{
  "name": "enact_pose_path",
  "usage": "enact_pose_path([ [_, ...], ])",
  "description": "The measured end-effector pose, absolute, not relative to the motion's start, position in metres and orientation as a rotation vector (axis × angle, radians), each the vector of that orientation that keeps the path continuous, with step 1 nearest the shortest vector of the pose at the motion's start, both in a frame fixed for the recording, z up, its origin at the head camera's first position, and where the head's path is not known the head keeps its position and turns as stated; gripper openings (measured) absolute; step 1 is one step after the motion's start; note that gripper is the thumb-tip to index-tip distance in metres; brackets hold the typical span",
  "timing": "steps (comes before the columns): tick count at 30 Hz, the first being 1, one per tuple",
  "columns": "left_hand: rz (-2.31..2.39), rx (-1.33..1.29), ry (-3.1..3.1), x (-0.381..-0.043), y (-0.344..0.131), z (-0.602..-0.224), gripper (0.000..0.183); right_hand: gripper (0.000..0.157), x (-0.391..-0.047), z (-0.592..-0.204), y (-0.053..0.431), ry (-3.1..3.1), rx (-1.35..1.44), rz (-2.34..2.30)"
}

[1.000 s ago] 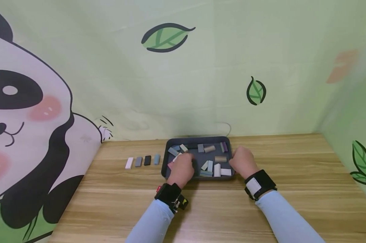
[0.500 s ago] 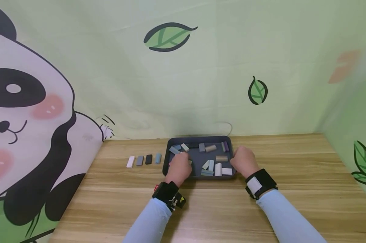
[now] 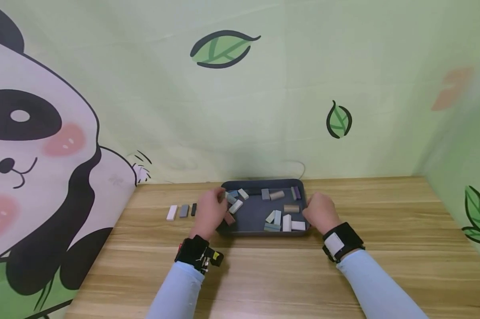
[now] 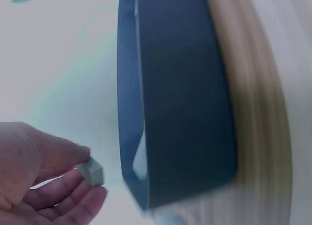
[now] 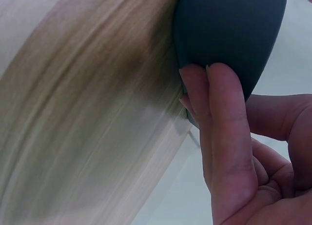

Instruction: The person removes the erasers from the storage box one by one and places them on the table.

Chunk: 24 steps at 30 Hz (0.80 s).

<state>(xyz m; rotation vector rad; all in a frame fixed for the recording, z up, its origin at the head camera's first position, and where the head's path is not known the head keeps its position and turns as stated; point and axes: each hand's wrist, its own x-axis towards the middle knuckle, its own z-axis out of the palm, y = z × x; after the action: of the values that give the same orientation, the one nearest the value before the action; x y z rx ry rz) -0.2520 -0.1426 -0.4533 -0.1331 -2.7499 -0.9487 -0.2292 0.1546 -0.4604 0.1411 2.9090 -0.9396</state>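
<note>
In the left wrist view my left hand (image 4: 53, 186) pinches a small pale grey-green block (image 4: 92, 172) between thumb and fingers, just outside the wall of a dark tray (image 4: 187, 112). From the head view, that left hand (image 3: 210, 213) is over the tray's left end and partly hides a black block (image 3: 193, 209) on the table. My right hand (image 3: 321, 213) grips the tray's right end. Its fingers (image 5: 226, 117) press the outer wall, and the thumb (image 5: 273, 116) goes behind the rim.
Several blocks lie in the tray, among them a white block (image 3: 286, 223), a tan block (image 3: 291, 208) and a reddish block (image 3: 229, 218). On the wooden table (image 3: 263, 274), a white block (image 3: 172, 212) and a grey block (image 3: 184, 211) stand in a row. A printed cloth (image 3: 263, 133) hangs behind.
My left hand has moved left, out of the tray to its left end, with a small block in its fingers. My right hand stays at the tray's right end.
</note>
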Motion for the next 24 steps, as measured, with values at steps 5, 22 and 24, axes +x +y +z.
enact_pose_path([
  [5, -0.922, 0.011, -2.673, -0.253, -0.180, -0.453, 0.027, 0.029, -0.229, -0.463, 0.151, 2.890, 0.162, -0.956],
  [22, -0.974, 0.442, -2.505, -0.258, -0.288, -0.476, 0.032, 0.031, -0.230, -0.463, 0.153, 2.903, 0.161, -0.915],
  [24, -0.971, 0.471, -2.508, -0.257, -0.293, -0.479, 0.033, 0.031, -0.230, -0.463, 0.152, 2.897, 0.168, -0.911],
])
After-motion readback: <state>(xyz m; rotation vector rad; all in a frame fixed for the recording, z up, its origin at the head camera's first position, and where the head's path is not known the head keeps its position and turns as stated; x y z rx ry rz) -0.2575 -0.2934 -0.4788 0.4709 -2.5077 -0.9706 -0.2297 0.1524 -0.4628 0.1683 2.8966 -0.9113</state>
